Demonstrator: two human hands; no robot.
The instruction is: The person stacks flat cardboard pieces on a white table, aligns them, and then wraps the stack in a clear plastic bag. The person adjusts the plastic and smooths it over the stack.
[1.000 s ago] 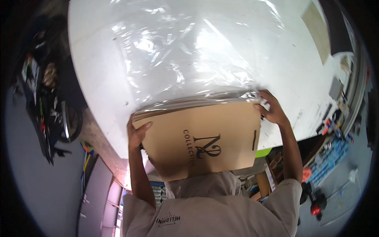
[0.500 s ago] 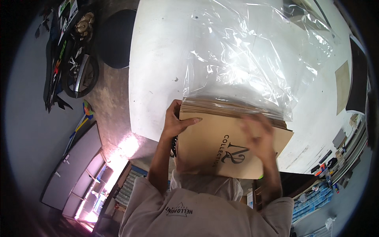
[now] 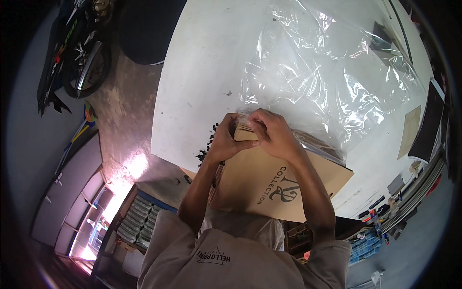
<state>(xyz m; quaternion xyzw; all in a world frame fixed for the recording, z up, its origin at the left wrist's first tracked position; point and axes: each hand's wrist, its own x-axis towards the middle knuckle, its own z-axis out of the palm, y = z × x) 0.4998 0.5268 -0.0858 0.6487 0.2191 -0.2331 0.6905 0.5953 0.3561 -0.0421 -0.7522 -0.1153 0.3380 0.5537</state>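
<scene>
A stack of brown paper bags (image 3: 250,180) with black print on top leans over the table's near edge, close to my body. Black cord handles (image 3: 207,147) stick out along its left side. A large clear plastic bag (image 3: 313,77) lies crinkled beyond the stack, its near edge reaching around the far end. At the far left corner, my left hand (image 3: 225,143) grips the stack, thumb over the top bag. Right beside it, my right hand (image 3: 273,132) is closed with bent fingers on the plastic bag's edge. Its fingertips are partly hidden.
The white table (image 3: 197,77) spreads out ahead. A flat beige piece (image 3: 409,132) and a dark sheet (image 3: 426,125) lie along its right side. Small tools (image 3: 378,207) sit at the right corner. To the left are a round black surface (image 3: 147,31) and a motorcycle (image 3: 79,62).
My right hand has moved left from above the printed top to the far left corner, taking the plastic's edge. My left hand stays on that corner. The view has shifted slightly.
</scene>
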